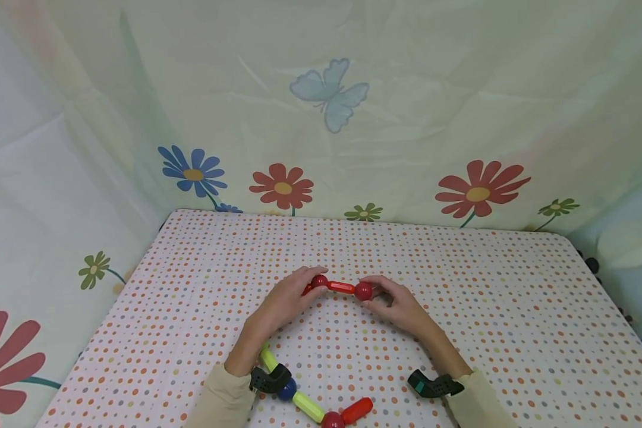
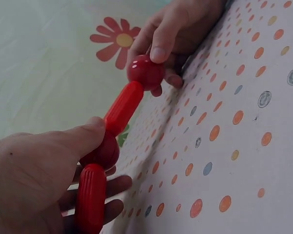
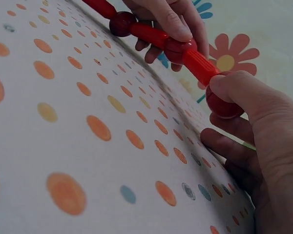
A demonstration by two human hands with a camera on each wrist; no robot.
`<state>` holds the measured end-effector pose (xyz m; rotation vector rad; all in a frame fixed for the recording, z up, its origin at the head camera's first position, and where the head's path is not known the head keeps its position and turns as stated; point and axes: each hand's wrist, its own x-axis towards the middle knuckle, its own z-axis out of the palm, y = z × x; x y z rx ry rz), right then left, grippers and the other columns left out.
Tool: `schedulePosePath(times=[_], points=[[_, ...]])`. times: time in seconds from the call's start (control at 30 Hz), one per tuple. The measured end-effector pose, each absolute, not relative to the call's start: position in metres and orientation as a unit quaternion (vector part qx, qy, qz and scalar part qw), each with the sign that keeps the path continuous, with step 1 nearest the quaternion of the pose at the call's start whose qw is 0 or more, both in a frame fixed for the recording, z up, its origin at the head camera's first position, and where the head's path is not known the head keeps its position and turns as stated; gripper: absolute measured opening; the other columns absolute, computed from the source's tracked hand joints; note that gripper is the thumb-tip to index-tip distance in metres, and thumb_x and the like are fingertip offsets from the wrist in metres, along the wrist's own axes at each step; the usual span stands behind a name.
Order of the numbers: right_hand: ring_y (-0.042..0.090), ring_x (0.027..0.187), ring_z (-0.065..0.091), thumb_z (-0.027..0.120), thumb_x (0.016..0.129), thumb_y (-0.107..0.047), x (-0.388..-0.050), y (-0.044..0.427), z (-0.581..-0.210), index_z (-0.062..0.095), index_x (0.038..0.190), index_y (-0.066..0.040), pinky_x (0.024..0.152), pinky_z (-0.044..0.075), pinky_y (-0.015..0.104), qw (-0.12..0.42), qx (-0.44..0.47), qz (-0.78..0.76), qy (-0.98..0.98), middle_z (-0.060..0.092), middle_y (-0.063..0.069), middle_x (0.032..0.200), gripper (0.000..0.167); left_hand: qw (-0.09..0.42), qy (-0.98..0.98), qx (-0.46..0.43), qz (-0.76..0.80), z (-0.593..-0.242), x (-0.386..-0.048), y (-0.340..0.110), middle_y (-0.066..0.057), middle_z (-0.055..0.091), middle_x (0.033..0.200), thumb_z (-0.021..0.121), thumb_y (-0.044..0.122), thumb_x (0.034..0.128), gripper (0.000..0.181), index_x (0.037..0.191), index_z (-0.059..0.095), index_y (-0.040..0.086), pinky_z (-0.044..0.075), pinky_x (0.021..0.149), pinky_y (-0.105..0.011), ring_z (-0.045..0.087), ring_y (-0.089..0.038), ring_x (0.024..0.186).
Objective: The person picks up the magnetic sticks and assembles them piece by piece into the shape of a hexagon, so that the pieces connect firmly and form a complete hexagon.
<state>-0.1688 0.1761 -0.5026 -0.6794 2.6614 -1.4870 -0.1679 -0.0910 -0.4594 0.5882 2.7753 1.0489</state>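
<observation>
A chain of red balls and short red sticks is held between both hands above the dotted table. My left hand (image 1: 290, 298) pinches a middle red ball (image 1: 319, 280) between thumb and fingers. With thumb and fingertips, my right hand (image 1: 401, 304) grips the end red ball (image 1: 364, 290). One red stick (image 1: 341, 287) joins these two balls. Beyond the left thumb, a ribbed red stick (image 2: 91, 195) runs on under the left palm. The right wrist view shows this part leading to a farther red ball (image 3: 123, 24) and another red stick (image 3: 98, 7).
Near the front edge lies a second chain, partly behind the left wrist: yellow-green sticks (image 1: 308, 407), a blue ball (image 1: 287, 390), a red ball (image 1: 333, 420) and a red stick (image 1: 357, 410). A flowered curtain (image 1: 385, 172) hangs behind the dotted table (image 1: 492, 285).
</observation>
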Motion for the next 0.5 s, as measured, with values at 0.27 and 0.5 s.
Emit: schedulePosePath(times=[0.27, 0.5], points=[[0.008, 0.102, 0.059, 0.072, 0.087, -0.021, -0.1699, 0.1766, -0.5053, 0.064, 0.121, -0.015, 0.085, 0.049, 0.029, -0.001, -0.27, -0.443, 0.855, 0.066, 0.001, 0.117, 0.035, 0.082, 0.9, 0.209, 0.374, -0.46, -0.1692, -0.0893, -0.005, 0.055, 0.14, 0.065, 0.026, 0.0936, 0.053, 0.142, 0.047, 0.019, 0.049, 0.1, -0.039, 0.055, -0.019, 0.123], [0.007, 0.105, 0.055, 0.074, 0.086, -0.025, -0.1694, 0.176, -0.503, 0.065, 0.12, -0.023, 0.091, 0.047, 0.034, 0.002, -0.276, -0.417, 0.866, 0.065, -0.004, 0.117, 0.036, 0.104, 0.905, 0.221, 0.349, -0.4545, -0.1703, -0.0957, -0.002, 0.048, 0.146, 0.064, 0.024, 0.0944, 0.055, 0.145, 0.043, 0.021, 0.043, 0.107, -0.042, 0.047, -0.02, 0.134]])
